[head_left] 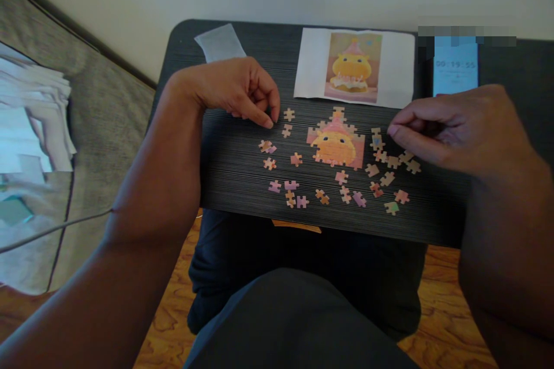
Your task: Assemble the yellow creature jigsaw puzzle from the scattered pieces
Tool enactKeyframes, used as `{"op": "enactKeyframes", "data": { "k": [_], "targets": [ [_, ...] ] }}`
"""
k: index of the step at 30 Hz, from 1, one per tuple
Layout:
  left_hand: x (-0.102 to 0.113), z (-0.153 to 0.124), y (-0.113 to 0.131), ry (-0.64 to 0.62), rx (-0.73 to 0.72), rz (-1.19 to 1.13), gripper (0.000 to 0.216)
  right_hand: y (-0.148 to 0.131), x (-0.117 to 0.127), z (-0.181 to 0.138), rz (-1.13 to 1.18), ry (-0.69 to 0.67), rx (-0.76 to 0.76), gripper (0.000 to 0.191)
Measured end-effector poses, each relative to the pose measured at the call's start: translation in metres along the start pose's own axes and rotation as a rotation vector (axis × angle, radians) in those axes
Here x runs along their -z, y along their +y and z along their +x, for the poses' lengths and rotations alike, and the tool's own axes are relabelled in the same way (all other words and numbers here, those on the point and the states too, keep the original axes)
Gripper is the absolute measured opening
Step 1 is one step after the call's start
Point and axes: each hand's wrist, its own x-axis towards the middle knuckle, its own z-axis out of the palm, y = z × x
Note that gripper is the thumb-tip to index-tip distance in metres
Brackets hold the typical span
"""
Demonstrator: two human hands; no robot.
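Note:
A partly assembled jigsaw puzzle (335,144), showing a yellow animal's face under a pink hat, lies on the dark table. To its upper left, my left hand (246,92) hovers with curled fingers, thumb and index close together; no piece shows in them. Two loose pieces (288,115) lie just right of those fingertips. My right hand (454,124) is pinched closed at the puzzle's right, and whatever its fingertips hold, if anything, is hidden. Beside that hand lie joined pieces with a blue patch (377,141). Several other loose puzzle pieces (345,194) are scattered left, right and below.
A printed reference picture (355,66) on white paper lies behind the puzzle. A phone (455,72) showing a timer is at the back right, partly behind my right hand. A translucent bag (220,43) lies back left. Papers (32,109) sit on the grey couch (99,127).

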Motion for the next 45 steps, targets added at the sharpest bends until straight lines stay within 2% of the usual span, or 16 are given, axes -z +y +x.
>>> {"op": "enactKeyframes", "data": {
  "k": [4, 7, 9, 14, 19, 24, 32, 39, 42, 45],
  "targets": [
    [-0.001, -0.019, 0.020, -0.017, 0.017, 0.064, 0.044, 0.000, -0.004, -0.001, 0.032, 0.054, -0.004, 0.018],
    [-0.018, -0.039, 0.035, -0.002, 0.037, 0.128, 0.030, 0.000, -0.006, -0.002, 0.050, 0.081, -0.015, 0.018],
    [-0.037, -0.052, 0.041, 0.079, 0.057, 0.195, 0.025, 0.000, -0.005, -0.002, 0.049, 0.101, 0.007, 0.019],
    [-0.094, -0.072, 0.038, 0.334, 0.067, 0.288, 0.032, 0.002, -0.009, -0.001, 0.026, 0.116, 0.038, 0.020],
    [-0.123, -0.076, 0.028, 0.507, 0.009, 0.279, 0.029, 0.013, -0.020, 0.002, 0.073, 0.279, 0.176, 0.017],
    [-0.128, -0.073, 0.027, 0.510, -0.009, 0.329, 0.023, 0.012, -0.020, 0.003, 0.064, 0.264, 0.172, 0.017],
    [-0.132, -0.070, 0.037, 0.449, 0.013, 0.356, 0.007, 0.005, -0.017, 0.002, 0.061, 0.223, 0.101, 0.016],
    [-0.138, -0.068, 0.036, 0.534, 0.006, 0.347, 0.005, 0.002, -0.018, 0.005, 0.075, 0.224, 0.142, 0.018],
    [-0.138, -0.065, 0.045, 0.552, -0.012, 0.290, 0.006, -0.001, -0.018, 0.006, 0.129, 0.212, 0.186, 0.017],
    [-0.144, -0.051, 0.063, 0.620, -0.031, 0.083, 0.011, -0.004, -0.018, 0.007, 0.197, 0.158, 0.214, 0.019]
  ]
}}
